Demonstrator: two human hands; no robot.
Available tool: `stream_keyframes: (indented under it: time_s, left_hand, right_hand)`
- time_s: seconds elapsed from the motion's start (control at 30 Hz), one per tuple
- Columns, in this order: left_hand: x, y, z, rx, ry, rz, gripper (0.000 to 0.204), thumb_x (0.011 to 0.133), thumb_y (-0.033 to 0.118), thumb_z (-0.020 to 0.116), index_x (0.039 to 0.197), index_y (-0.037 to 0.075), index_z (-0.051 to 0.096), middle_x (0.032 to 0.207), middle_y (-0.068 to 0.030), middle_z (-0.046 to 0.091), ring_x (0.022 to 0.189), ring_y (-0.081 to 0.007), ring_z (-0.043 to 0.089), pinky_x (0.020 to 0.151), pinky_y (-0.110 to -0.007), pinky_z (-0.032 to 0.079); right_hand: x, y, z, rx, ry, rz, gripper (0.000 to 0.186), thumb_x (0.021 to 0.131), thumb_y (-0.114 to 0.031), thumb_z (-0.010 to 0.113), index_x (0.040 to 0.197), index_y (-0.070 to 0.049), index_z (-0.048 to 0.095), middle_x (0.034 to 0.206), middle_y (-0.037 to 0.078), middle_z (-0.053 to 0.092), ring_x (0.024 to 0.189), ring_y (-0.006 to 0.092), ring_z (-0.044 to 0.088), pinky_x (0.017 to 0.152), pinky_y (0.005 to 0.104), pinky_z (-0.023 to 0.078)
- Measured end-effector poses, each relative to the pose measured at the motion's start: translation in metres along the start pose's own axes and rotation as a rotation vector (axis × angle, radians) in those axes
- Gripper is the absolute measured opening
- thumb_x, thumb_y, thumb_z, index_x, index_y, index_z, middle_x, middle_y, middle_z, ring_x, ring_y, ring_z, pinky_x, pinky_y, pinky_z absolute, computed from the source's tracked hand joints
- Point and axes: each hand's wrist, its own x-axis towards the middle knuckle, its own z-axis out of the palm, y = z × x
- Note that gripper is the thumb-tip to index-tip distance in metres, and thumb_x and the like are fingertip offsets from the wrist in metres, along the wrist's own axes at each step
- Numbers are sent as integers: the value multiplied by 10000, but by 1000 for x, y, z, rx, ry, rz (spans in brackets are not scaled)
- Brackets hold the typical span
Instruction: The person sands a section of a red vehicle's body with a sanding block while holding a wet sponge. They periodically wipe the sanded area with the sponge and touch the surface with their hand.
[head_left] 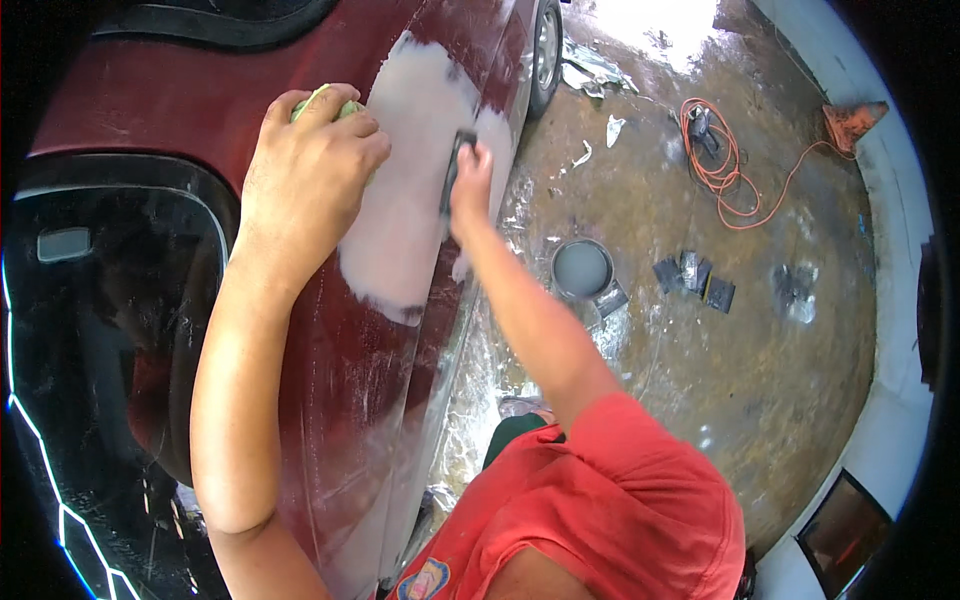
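My left hand (315, 165) grips a pale green cloth or sponge (308, 102) at the left edge of a pale grey-pink patch (395, 170) on the dark red car body (340, 350). My right hand (470, 188) is wrapped round a dark flat sanding block (452, 168) on the right part of that patch, near a crease in the panel. The patch has ragged edges. Part of the block is hidden by my fingers, and my right hand is slightly blurred.
Dark windows (120, 320) lie left, a wheel (545, 55) beyond. On the wet floor (740, 370) are a bucket of grey water (582, 268), dark sheets (690, 280), white scraps (600, 75) and an orange cord (715, 175) running toward an orange cone (850, 125) by the wall.
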Motion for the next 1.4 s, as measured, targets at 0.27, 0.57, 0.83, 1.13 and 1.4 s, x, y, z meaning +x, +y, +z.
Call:
stream_keyframes:
  time_s: [0.27,0.57,0.83,1.13,1.4]
  left_hand:
    - [-3,-3,-4,-30,-29,5,106,816,84,652,849,129,742,982,12,700,1195,-207,597,1059,-444,445]
    - [-7,-2,6,7,-29,-13,110,820,92,646,865,136,736,989,14,692,1200,-205,591,1054,-446,449]
    - [1,-1,1,7,1,13,106,821,87,637,868,122,726,999,17,695,1190,-210,592,1050,-452,454]
    - [1,-1,-3,-27,-1,-11,152,760,19,666,878,109,699,1048,8,684,1209,-229,582,1055,-453,439]
    - [-6,-2,0,-28,-59,-14,154,764,25,665,883,117,700,1050,7,684,1217,-235,578,1060,-458,436]
  right_hand:
    - [-119,49,-15,-6,-73,-4,557,1040,-300,578,1459,28,416,1464,226,470,1367,335,447,1167,409,329]
    - [-97,21,-6,34,-72,48,543,1052,-293,563,1464,22,402,1426,196,474,1336,291,450,1137,390,347]
    - [-9,4,-12,140,-84,143,577,1052,-324,561,1477,25,386,1441,200,478,1323,294,474,1126,394,366]
    - [-38,7,-9,-36,-46,2,521,1060,-309,543,1446,17,414,1396,199,516,1294,292,495,1111,374,376]
    - [-135,18,-8,-57,-181,-84,607,1047,-338,539,1495,32,361,1507,253,403,1442,375,349,1198,500,259]
